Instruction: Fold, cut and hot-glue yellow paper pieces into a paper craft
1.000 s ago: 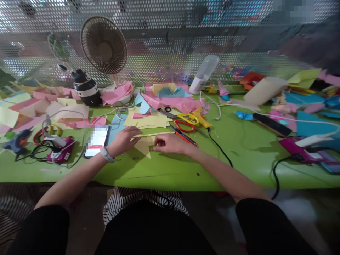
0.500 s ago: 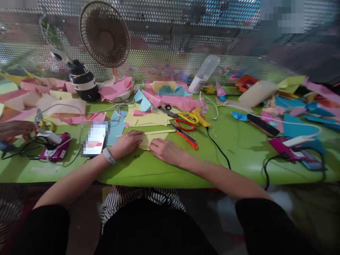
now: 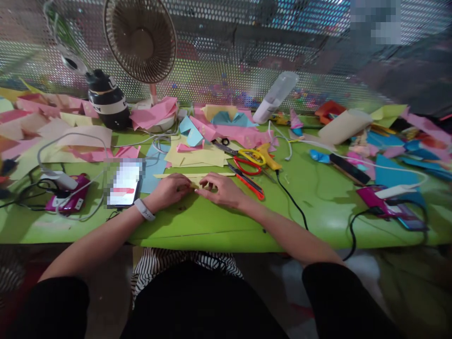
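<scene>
A small piece of yellow paper (image 3: 196, 181) lies on the green table between my hands, partly hidden by my fingers. My left hand (image 3: 172, 190), with a pale band on its wrist, is closed on the paper's left side. At the right side, my right hand (image 3: 223, 192) has bent fingers and a gap between thumb and forefinger, close to the paper. Just beyond both hands runs a long yellow paper strip (image 3: 226, 174). A red and black cutter knife (image 3: 250, 184) and scissors with red and yellow handles (image 3: 249, 162) rest to the right of my right hand.
A lit phone (image 3: 124, 183) lies left of my left forearm. Purple power strips (image 3: 72, 200) with cables sit at both sides. Farther back are a yellow glue gun (image 3: 269, 157), a fan (image 3: 141, 42), a black bottle (image 3: 109, 106) and stacked yellow sheets (image 3: 197, 157).
My right hand has lifted and arched its fingers, parting thumb from forefinger. The yellow paper now looks smaller and more covered. Another person's hand at the far left has left view.
</scene>
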Demonstrator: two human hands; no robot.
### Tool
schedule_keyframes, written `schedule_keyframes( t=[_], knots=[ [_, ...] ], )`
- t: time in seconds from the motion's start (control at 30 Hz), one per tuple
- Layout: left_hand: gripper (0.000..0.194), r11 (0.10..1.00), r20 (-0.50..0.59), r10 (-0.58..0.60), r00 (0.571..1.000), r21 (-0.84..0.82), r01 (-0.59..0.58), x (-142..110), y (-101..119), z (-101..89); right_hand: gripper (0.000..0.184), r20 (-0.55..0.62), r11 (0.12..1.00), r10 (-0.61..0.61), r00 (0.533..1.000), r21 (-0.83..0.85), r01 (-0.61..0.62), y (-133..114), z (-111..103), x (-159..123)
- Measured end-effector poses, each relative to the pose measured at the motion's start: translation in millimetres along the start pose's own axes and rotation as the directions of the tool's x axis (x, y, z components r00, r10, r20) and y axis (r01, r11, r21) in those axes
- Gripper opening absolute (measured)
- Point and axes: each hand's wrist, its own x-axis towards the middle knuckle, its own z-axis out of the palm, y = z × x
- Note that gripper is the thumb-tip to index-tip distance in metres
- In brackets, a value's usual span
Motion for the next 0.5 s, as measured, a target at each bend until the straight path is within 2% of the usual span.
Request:
schedule_keyframes(
  t=[0.13,0.2,0.27,0.37,0.5],
  knots=[
    [0.027,0.982,-0.043,-0.176,0.983,-0.070,0.173,3.4,0.4,2.9,0.021,-0.035,0.995,0.048,0.998,0.090,-0.045,13.8,4.4,3.6],
    [0.021,0.950,-0.067,-0.294,0.954,-0.131,0.284,5.5,2.1,3.6,0.015,-0.063,0.992,0.086,0.994,0.101,-0.080,20.3,9.9,5.7],
    [0.027,0.910,-0.074,-0.379,0.922,-0.212,0.357,7.6,3.3,4.2,0.013,-0.091,0.990,0.108,0.990,0.104,-0.098,23.8,15.2,7.0],
    [0.031,0.870,-0.061,-0.430,0.901,-0.295,0.396,9.3,3.5,4.5,0.016,-0.133,0.988,0.106,0.985,0.128,-0.089,23.8,19.7,7.8],
    [0.028,0.877,-0.050,-0.416,0.908,-0.288,0.386,9.0,2.7,4.6,0.022,-0.174,0.975,0.136,0.975,0.198,-0.101,20.2,20.1,11.1]
  ],
)
